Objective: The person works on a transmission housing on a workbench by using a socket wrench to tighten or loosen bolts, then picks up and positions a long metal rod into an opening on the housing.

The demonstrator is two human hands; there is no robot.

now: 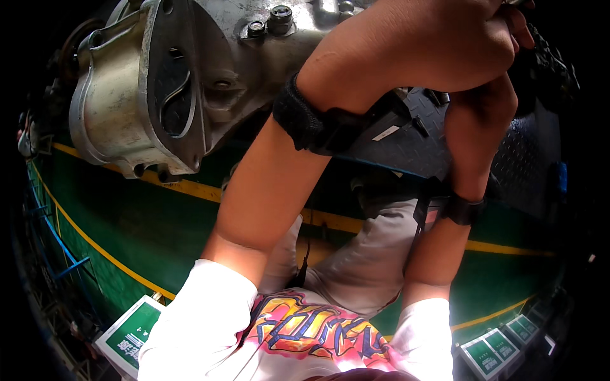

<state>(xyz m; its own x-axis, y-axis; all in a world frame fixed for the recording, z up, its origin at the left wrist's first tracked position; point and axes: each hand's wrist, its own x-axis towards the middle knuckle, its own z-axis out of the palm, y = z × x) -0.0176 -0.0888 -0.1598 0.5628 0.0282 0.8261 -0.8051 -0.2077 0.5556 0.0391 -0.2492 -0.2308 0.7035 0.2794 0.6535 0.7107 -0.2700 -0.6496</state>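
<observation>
My left hand (pixel 467 47) reaches across to the upper right, above a dark work surface. Its fingers are curled shut, and a sliver of metal shows by them at the picture's top edge; what it is I cannot make out. Below and partly behind it is my right hand (pixel 484 105), its fingers hidden by the left hand. A large cast-metal housing (pixel 117 105) lies to the left of my left forearm, with an oval opening in its end face. Two bolt-like fittings (pixel 279 20) stand on top of the casting.
Dark tread plate (pixel 524 149) lies under and right of my hands. The floor (pixel 159 235) is green with yellow lines (pixel 508 247). Green-and-white boxes (pixel 130 336) sit at lower left, with similar ones (pixel 489 352) at lower right. Blue bars (pixel 60 244) run along the left.
</observation>
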